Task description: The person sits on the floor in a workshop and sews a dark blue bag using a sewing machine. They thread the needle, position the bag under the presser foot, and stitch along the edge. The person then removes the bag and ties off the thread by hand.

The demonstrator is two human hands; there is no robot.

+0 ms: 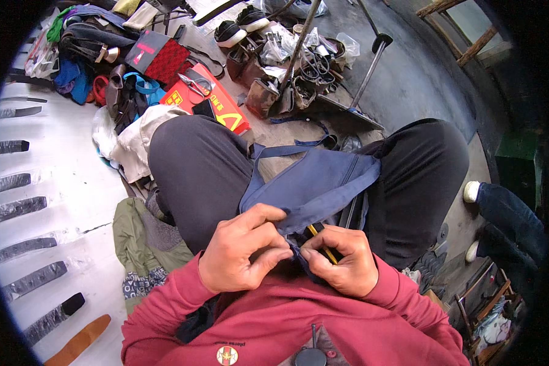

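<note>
A blue cloth bag [317, 177] with a strap and a zip lies across my lap between my knees. My left hand [241, 247] is curled at the bag's near left edge, thumb and fingers closing on its cloth. Beside it, my right hand [348, 259] is closed round a slim yellow and black tool [314, 230]; its working end is hidden, so its exact kind cannot be told. The tool rests against dark cloth at the bag's near edge, where both hands come close together.
Beyond my left knee lie a red box [229, 110] with scissors [195, 84] on it and a heap of bags [91, 36]. Shoes [229, 33] and an open bag of tools stand ahead. Dark strips [17, 209] line the left. Another person's legs [509, 210] are at right.
</note>
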